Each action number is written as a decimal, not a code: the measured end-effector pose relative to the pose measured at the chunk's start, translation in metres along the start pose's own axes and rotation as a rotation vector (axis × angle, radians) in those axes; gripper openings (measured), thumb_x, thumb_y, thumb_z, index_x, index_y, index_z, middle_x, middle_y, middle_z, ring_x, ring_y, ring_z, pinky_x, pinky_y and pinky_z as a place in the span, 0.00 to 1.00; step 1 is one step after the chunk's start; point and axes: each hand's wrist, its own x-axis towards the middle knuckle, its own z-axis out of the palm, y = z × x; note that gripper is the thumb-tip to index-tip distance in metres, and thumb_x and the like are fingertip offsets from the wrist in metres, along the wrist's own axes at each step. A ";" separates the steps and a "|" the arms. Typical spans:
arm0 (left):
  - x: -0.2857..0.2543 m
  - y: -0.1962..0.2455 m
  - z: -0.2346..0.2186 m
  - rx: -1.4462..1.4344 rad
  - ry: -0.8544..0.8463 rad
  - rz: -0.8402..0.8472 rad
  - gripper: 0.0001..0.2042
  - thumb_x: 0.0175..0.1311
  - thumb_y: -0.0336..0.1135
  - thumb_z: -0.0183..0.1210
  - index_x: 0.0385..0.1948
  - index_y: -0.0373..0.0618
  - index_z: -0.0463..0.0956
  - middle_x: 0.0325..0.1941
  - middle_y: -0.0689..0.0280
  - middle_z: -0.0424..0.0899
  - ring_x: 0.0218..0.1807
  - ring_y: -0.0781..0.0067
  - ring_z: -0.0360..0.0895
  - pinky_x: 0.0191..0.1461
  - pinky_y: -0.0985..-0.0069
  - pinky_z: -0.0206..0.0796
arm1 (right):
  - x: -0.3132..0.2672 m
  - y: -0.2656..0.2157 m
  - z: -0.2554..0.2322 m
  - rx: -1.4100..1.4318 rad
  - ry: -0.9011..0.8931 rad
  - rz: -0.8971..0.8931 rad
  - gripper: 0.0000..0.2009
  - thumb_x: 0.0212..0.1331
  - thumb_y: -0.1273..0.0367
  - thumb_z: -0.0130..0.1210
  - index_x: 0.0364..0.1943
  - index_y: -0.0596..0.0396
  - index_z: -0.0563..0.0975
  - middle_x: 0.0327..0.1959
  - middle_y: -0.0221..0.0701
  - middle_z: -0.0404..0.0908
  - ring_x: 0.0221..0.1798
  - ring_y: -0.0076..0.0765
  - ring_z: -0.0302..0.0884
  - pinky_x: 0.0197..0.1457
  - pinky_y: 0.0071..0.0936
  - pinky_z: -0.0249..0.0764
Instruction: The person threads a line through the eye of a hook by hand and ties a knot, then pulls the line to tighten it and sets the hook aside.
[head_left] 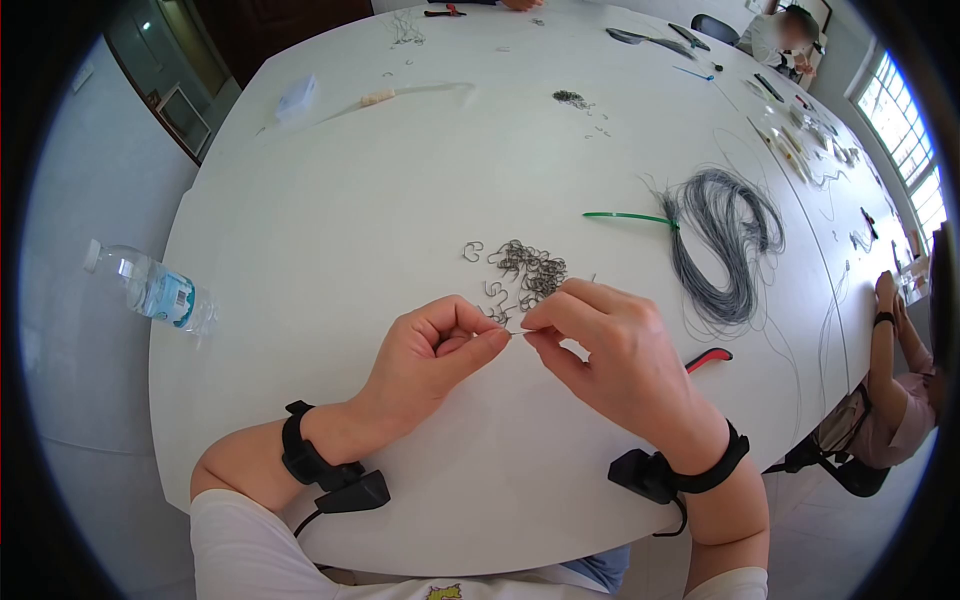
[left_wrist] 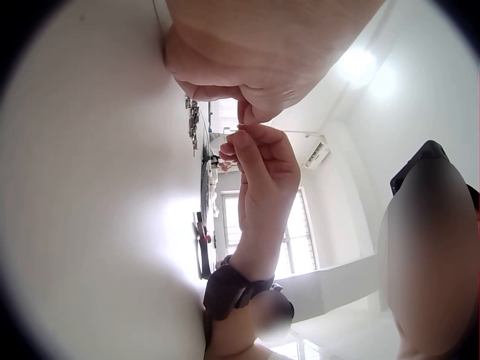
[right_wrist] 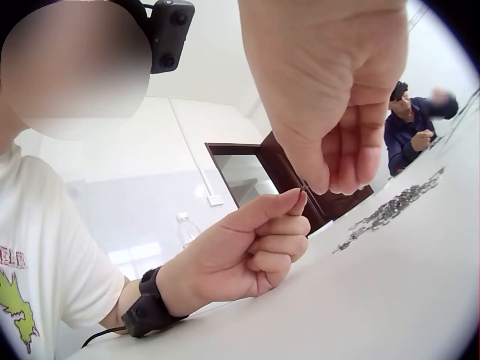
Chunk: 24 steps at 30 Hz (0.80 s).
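My left hand [head_left: 425,355] pinches one end of a small thin wire-like piece [head_left: 517,333] between thumb and forefinger. Facing it, my right hand [head_left: 615,350] pinches the other end, so the fingertips of both hands nearly meet. Most of the piece is hidden by the fingers; in the right wrist view a dark bit of it [right_wrist: 303,189] shows at the left fingertips. Just beyond both hands lies a loose pile of small bent metal hooks [head_left: 530,265], a few of them scattered toward the left fingers.
A bundle of grey strands [head_left: 715,245] with a green cable tie [head_left: 630,216] lies right of the pile. Behind my right wrist shows a red tool handle [head_left: 710,358]. At left lies a plastic bottle [head_left: 160,290]. Another small pile [head_left: 570,98] sits farther back.
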 end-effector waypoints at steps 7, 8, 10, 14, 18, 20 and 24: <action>0.002 0.004 0.002 0.051 0.048 0.013 0.04 0.68 0.30 0.59 0.32 0.46 0.74 0.22 0.82 0.66 0.24 0.93 0.54 0.28 0.87 0.47 | 0.002 0.011 -0.013 -0.068 0.074 0.002 0.05 0.51 0.75 0.62 0.28 0.54 0.76 0.23 0.31 0.76 0.25 0.41 0.77 0.27 0.32 0.71; 0.003 0.007 0.004 0.065 0.039 0.022 0.04 0.68 0.30 0.59 0.32 0.46 0.74 0.22 0.82 0.66 0.24 0.93 0.54 0.28 0.87 0.47 | 0.003 0.014 -0.017 -0.069 0.085 0.032 0.05 0.51 0.75 0.62 0.28 0.54 0.76 0.24 0.31 0.77 0.25 0.41 0.77 0.26 0.31 0.71; 0.005 0.013 0.008 0.029 0.091 0.048 0.05 0.68 0.30 0.58 0.31 0.46 0.73 0.22 0.81 0.66 0.22 0.92 0.53 0.25 0.86 0.44 | 0.003 0.018 -0.021 -0.072 0.111 0.064 0.04 0.52 0.75 0.61 0.28 0.54 0.76 0.25 0.31 0.78 0.24 0.40 0.77 0.26 0.30 0.71; 0.008 0.021 0.016 0.025 0.086 0.092 0.06 0.69 0.30 0.58 0.30 0.47 0.72 0.22 0.80 0.66 0.20 0.91 0.51 0.23 0.86 0.42 | 0.005 0.015 -0.026 0.004 0.158 0.092 0.04 0.55 0.74 0.60 0.30 0.55 0.76 0.27 0.31 0.80 0.24 0.36 0.78 0.25 0.28 0.71; 0.010 0.032 0.026 0.004 0.088 0.133 0.05 0.69 0.31 0.58 0.31 0.47 0.73 0.22 0.80 0.66 0.20 0.92 0.51 0.22 0.86 0.41 | 0.007 0.003 -0.032 0.129 0.249 0.078 0.04 0.56 0.73 0.61 0.32 0.54 0.76 0.30 0.30 0.81 0.23 0.32 0.79 0.26 0.27 0.71; 0.011 0.035 0.029 0.015 0.083 0.154 0.05 0.69 0.31 0.58 0.31 0.47 0.73 0.22 0.80 0.66 0.20 0.92 0.51 0.22 0.86 0.41 | 0.006 0.000 -0.033 0.122 0.217 0.045 0.05 0.55 0.73 0.61 0.32 0.53 0.76 0.30 0.29 0.80 0.23 0.32 0.79 0.26 0.27 0.71; 0.013 0.039 0.036 0.012 0.082 0.163 0.05 0.68 0.33 0.60 0.32 0.46 0.75 0.23 0.81 0.68 0.22 0.92 0.54 0.25 0.86 0.44 | 0.003 0.004 -0.030 0.102 0.214 -0.036 0.06 0.53 0.73 0.62 0.33 0.51 0.76 0.28 0.27 0.79 0.23 0.31 0.78 0.25 0.27 0.70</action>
